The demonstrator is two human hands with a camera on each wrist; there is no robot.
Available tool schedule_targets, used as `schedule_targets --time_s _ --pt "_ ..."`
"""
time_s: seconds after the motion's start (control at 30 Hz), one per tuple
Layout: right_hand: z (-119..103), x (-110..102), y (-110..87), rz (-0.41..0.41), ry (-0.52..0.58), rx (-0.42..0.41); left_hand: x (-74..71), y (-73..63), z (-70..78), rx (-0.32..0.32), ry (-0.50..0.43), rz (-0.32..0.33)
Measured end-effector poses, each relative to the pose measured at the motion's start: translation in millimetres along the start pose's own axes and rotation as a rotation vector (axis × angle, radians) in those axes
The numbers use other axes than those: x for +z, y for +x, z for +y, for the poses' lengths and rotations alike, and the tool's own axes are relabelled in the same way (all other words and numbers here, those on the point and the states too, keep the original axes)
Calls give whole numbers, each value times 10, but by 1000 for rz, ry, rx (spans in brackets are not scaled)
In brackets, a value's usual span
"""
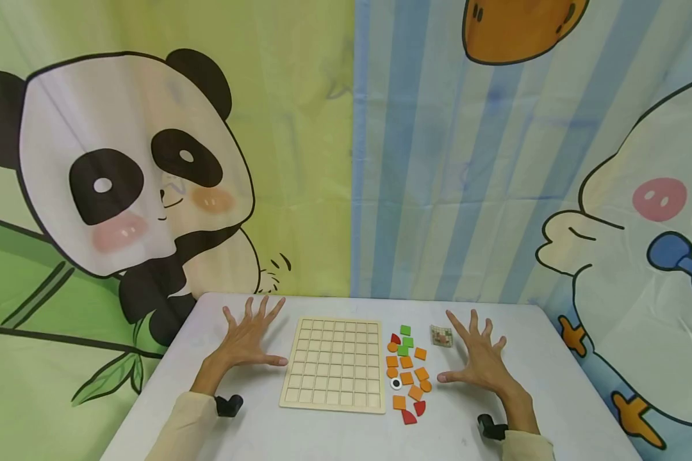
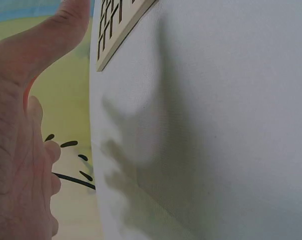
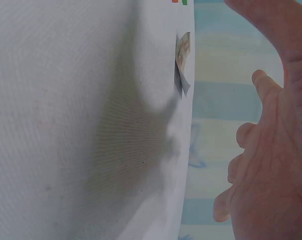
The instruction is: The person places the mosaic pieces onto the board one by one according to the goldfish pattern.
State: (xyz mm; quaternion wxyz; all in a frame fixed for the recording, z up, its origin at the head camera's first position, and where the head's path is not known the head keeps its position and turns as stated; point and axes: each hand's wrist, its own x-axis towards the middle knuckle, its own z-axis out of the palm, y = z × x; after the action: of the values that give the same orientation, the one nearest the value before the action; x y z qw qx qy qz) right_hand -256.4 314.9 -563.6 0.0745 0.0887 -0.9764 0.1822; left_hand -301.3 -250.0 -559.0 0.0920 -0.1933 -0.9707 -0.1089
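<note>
Fingers spread wide, my left hand (image 1: 248, 339) hovers over the table beside the left edge of a pale wooden grid board (image 1: 331, 365). Its thumb points toward the board, and nothing is held. My right hand (image 1: 481, 355) is likewise spread above the table, holding nothing. Between the board and that hand lie small flat pieces: green squares (image 1: 407, 342), orange squares (image 1: 406, 378), orange circles (image 1: 425, 386), red quarter-circles (image 1: 409, 417) and a white disc with a black centre (image 1: 395, 383). A small printed picture card (image 1: 441, 336) lies near the right fingertips; its edge curls up in the right wrist view.
The white table (image 1: 346, 438) ends at a curtain (image 1: 300, 192) printed with a panda and a white bird. Black wrist cameras (image 1: 229, 405) are strapped below each hand. Shadows of the hands fall on the tabletop.
</note>
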Motion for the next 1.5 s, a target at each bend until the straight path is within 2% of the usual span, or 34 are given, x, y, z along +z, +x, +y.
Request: schedule_targets --time_s 0.1,0.2,0.3,0.4,0.57,0.63,0.73,0.8,1.0,1.07,1.3,1.5 --pt "-13 -4 -12 1 5 2 12 -3 10 18 -13 15" --pt "-34 -15 -27 10 17 -2 21 -7 34 17 -87 15" --pt "-51 -45 -33 42 41 -10 1 -6 75 -56 -220 -2" --pt "-68 -100 -44 76 98 0 -25 -3 107 -126 -329 42" --pt "-74 -200 -77 143 165 12 -21 7 116 -137 -331 165" --pt "-64 -229 -85 173 163 8 -12 11 125 -146 -323 167" --pt "-50 -250 -97 195 166 12 4 0 141 -151 -334 120" --pt "-46 -244 -107 192 176 19 18 -20 146 -124 -357 74" --pt "-77 -196 -148 185 226 45 69 -93 128 62 -400 -63" --pt "-95 -175 -158 183 234 54 73 -106 134 94 -402 -94" --pt "-169 -94 -160 174 280 38 101 -125 175 163 -378 -98" --pt "-237 -34 -160 166 325 36 159 -143 195 160 -359 -109"
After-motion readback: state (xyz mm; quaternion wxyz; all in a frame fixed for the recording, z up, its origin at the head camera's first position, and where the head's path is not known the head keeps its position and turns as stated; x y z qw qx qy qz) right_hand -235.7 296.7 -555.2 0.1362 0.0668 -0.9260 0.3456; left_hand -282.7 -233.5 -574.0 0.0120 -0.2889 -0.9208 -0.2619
